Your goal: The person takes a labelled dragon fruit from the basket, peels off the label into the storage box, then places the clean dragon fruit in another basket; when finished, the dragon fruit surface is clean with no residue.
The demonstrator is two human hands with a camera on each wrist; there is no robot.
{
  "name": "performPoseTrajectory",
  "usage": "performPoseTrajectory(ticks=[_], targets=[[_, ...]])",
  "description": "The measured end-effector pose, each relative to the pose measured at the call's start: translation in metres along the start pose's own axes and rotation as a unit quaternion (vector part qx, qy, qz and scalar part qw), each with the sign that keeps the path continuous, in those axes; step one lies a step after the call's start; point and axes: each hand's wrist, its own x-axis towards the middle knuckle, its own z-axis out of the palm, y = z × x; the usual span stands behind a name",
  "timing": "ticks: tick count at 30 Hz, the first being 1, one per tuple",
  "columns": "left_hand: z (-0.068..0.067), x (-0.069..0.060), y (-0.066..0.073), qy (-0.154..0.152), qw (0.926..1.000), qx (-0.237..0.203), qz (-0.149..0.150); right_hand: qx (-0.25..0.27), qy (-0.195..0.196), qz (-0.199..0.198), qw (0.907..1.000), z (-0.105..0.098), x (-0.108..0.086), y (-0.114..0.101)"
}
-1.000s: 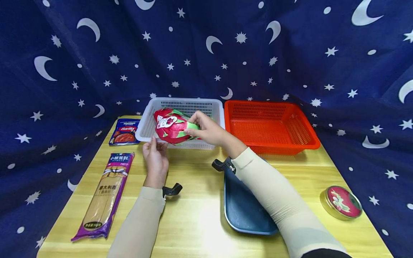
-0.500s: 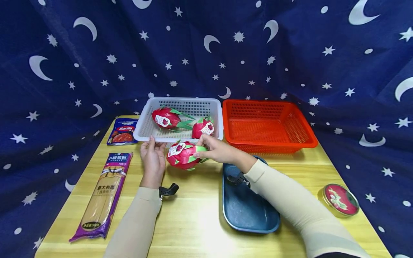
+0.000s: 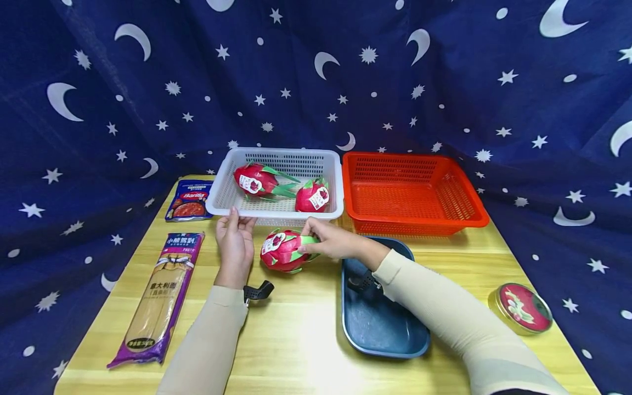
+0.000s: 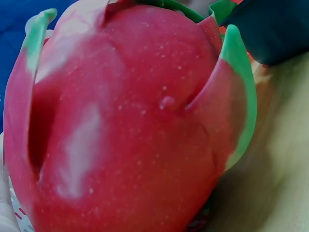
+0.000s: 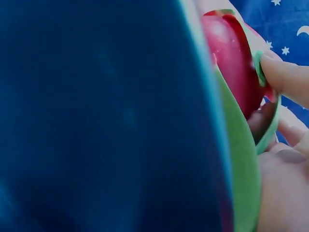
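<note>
In the head view my right hand (image 3: 332, 239) pinches the green leafy end of a red dragon fruit (image 3: 282, 251) in front of the white basket (image 3: 276, 214). Two more dragon fruits, one at the left (image 3: 255, 180) and one at the right (image 3: 312, 196), lie inside that basket. My left hand (image 3: 236, 247) is at the basket's front left edge, thumb up by the rim, just left of the pinched fruit. The fruit (image 4: 125, 121) fills most of the left wrist view. In the right wrist view, thumb and fingers (image 5: 287, 79) hold its green leaves.
A red basket (image 3: 419, 225) stands right of the white one. The blue tray (image 3: 385, 329) lies under my right forearm. At the left are a pasta packet (image 3: 160, 296) and a Barilla pouch (image 3: 190, 200); a round tin (image 3: 523, 308) sits at the right.
My right hand has brought the dragon fruit from above the white basket down and toward the front, uncovering the two fruits inside. My left hand has stayed by the basket's edge.
</note>
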Motion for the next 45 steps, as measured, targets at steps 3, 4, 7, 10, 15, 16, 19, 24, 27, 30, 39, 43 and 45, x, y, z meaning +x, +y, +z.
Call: performPoseTrajectory(ticks=[3,4,7,10,15,16,19,24,27,30,39,43,45], targets=[[0.001,0.0,0.0,0.0,1.0,-0.001,-0.003,-0.041,-0.006,0.0,0.9991,-0.004,-0.003,-0.002],[0.001,0.0,-0.001,-0.002,1.0,0.0,-0.003,-0.064,-0.01,-0.003,0.9979,-0.006,-0.004,-0.002],[0.0,0.0,0.0,-0.005,1.0,0.0,-0.005,-0.142,-0.023,-0.021,0.9894,-0.013,-0.005,-0.008],[0.0,0.0,0.0,-0.008,1.0,0.002,0.0,-0.199,-0.028,-0.044,0.9786,-0.017,0.0,-0.014],[0.0,-0.001,0.0,0.002,1.0,0.004,-0.005,-0.219,-0.032,-0.021,0.9749,-0.014,0.011,-0.015],[0.0,-0.001,0.0,0.004,0.9999,0.006,-0.008,-0.221,-0.035,-0.009,0.9746,-0.013,0.011,-0.015],[-0.001,-0.001,0.0,0.004,0.9997,0.016,-0.017,-0.235,-0.044,0.019,0.9708,-0.011,0.011,-0.012],[-0.008,-0.002,0.002,-0.011,0.9978,0.056,-0.034,-0.277,-0.071,0.039,0.9574,-0.01,0.008,-0.01],[-0.011,-0.004,0.002,-0.031,0.9949,0.084,-0.045,-0.287,-0.075,0.047,0.9538,-0.009,0.007,-0.01],[-0.017,-0.013,0.003,-0.092,0.9811,0.163,-0.05,-0.285,-0.071,0.05,0.9547,-0.009,0.008,-0.009],[-0.036,-0.044,0.021,-0.362,0.8104,0.461,-0.012,-0.28,-0.051,0.036,0.958,-0.013,0.006,-0.006],[-0.035,-0.049,0.023,-0.381,0.7645,0.52,-0.024,-0.267,-0.046,0.029,0.962,-0.012,0.004,-0.009],[-0.034,-0.051,0.023,-0.379,0.7554,0.534,-0.024,-0.25,-0.04,0.02,0.9672,-0.009,0.002,-0.014]])
